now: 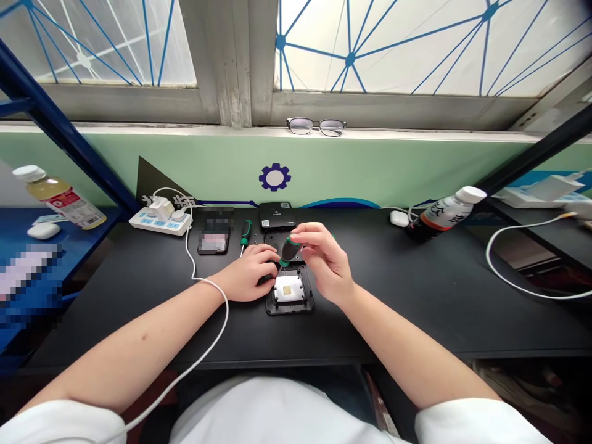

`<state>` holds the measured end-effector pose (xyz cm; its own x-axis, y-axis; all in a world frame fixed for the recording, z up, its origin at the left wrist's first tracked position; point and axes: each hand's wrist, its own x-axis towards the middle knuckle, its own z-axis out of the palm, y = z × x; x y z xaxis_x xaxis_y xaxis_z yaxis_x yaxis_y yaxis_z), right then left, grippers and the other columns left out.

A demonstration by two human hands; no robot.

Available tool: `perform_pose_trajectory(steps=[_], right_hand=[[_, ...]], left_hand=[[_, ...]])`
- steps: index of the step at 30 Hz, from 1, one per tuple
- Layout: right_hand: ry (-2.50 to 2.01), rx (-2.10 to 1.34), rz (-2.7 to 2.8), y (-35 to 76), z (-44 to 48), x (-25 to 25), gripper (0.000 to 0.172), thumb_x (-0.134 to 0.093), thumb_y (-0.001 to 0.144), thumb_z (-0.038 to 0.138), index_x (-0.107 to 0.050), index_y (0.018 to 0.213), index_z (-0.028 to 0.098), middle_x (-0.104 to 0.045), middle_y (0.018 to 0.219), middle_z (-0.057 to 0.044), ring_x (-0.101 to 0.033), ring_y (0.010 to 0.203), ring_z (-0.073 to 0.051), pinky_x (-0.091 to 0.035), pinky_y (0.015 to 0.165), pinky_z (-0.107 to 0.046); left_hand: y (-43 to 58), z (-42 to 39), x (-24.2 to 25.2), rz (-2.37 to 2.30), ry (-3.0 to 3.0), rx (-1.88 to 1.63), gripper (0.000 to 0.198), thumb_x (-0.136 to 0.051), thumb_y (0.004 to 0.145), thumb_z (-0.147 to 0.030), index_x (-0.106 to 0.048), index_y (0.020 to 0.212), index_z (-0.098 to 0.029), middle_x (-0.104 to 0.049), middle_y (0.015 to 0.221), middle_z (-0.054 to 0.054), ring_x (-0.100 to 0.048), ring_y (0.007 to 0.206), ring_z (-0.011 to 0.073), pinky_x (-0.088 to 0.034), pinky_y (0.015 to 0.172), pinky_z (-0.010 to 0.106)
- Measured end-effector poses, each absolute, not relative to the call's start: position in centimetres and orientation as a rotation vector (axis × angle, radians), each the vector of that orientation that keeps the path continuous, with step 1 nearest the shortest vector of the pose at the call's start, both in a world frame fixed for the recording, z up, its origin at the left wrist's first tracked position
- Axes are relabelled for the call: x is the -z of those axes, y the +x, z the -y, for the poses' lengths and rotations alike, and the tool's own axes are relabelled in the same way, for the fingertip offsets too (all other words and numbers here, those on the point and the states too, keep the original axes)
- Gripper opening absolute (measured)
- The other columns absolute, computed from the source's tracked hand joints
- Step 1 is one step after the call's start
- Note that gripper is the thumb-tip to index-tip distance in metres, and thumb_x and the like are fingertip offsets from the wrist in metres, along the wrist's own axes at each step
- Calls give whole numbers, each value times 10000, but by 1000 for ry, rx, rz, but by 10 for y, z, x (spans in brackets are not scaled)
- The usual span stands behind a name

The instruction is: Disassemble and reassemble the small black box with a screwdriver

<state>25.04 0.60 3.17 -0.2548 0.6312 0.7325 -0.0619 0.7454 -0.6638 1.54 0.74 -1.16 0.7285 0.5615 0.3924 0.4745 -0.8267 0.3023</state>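
Green and black, the handle of my screwdriver (290,250) stands over the far left part of the open case (291,311). Long axis steeply tilted: butt up and to the right, shaft down and leftward, toward the case's far left edge. Whether the tip touches, I cannot tell; fingers crowd it.

Right hand (326,265): thumb and fingers closed around the upper handle, to the right of and above the case. Left hand (250,274): fingers bent at the case's left edge, close by the shaft; cannot tell if they pinch anything there.

Case lies flat on the black desk (185,330), a silver plate (296,295) inside it with a tan square (287,290) on top. Beyond the case, a black box (277,216). Beyond and left of it, a second screwdriver (246,233), then a phone (215,233), then a white power strip (160,222). White cable (210,280) crosses my left wrist, left of the case. Far right of the case, a tilted dark bottle (441,213). Well beyond the case, a pale green wall (222,166), glasses (317,127) on the ledge, windows with blue lines.
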Motion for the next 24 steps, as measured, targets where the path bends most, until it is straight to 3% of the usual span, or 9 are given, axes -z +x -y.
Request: perform_pose_trajectory(steps=[2,5,11,13,18,21,24], right_hand=[[-436,-756,1683,248,-5,-29,213,-710,1031,263,-701,1234,325,-724,1245,-71,-748,1085,-214,-658,874,-381],[-440,-860,1653,245,-1,-25,332,-803,976,261,-609,1234,338,-772,1277,-50,-795,1080,-207,-674,965,-426],[-485,-896,1740,248,0,-24,279,-514,1131,358,-562,1405,345,-599,1612,-117,-713,1336,-252,-646,1061,-501],[-523,-737,1779,250,-2,-26,285,-478,1136,351,-642,1368,327,-609,1550,-127,-696,1307,-258,-643,1032,-490],[-550,-496,1793,254,-5,-32,312,-471,1125,286,-762,1233,312,-645,1184,-98,-703,952,-193,-650,785,-389],[-463,-594,1818,254,-3,-35,322,-456,1127,270,-755,1240,306,-729,1219,-111,-759,1063,-229,-673,829,-406],[-370,-708,1823,253,0,-34,205,-585,1094,292,-698,1265,305,-778,1313,-117,-765,1253,-278,-685,959,-469]], left_hand=[[16,-7,11,-827,2736,-722,80,-637,971,-182,-700,953,-227,-732,1192,108,-568,1360,315,-486,1125,494],[16,-7,10,-819,2721,-723,87,-637,955,-159,-691,945,-226,-733,1208,104,-568,1355,312,-481,1144,499],[17,-6,8,-841,2738,-697,22,-656,958,-217,-673,945,-223,-713,1281,118,-554,1376,329,-470,1147,512],[17,-5,7,-869,2762,-663,53,-661,961,-246,-688,999,-220,-711,1268,129,-551,1374,341,-472,1128,517],[14,-6,6,-893,2806,-611,87,-663,941,-227,-721,1006,-219,-706,1242,134,-544,1368,354,-462,1125,527],[14,-8,7,-887,2799,-631,89,-652,949,-223,-732,988,-217,-708,1261,141,-550,1356,360,-477,1118,542],[14,-10,8,-882,2794,-657,92,-645,964,-226,-736,976,-222,-713,1287,137,-564,1345,357,-496,1106,547]])
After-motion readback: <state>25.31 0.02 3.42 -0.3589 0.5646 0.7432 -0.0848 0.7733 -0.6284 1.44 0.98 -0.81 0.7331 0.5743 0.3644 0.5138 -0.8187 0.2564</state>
